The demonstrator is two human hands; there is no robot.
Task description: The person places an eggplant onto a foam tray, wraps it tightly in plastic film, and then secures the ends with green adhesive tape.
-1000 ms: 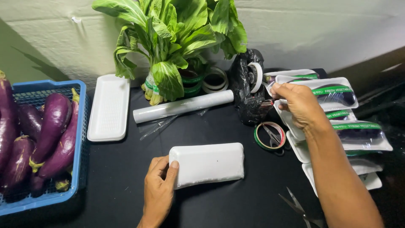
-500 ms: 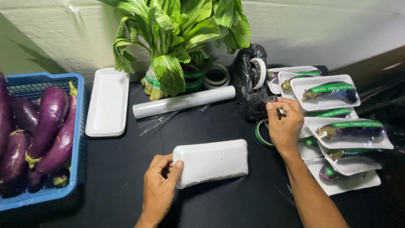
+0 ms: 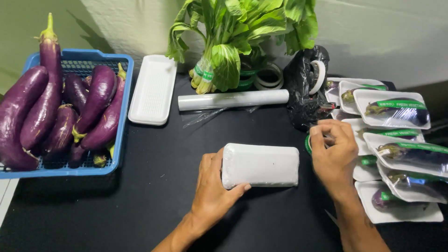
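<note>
A closed grip is kept by the left hand (image 3: 212, 193) on the left end of the wrapped white tray (image 3: 260, 165), which is laid face down on the black worktop (image 3: 154, 186), long side running left to right. A green tape roll (image 3: 308, 143) is pinched by the right hand (image 3: 333, 151), just right of the tray. Open room is left in front.

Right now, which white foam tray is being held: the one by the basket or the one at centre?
The centre one: the wrapped, upside-down foam tray, gripped at its left end by the left hand. The empty foam tray beside the blue basket lies untouched.
</note>
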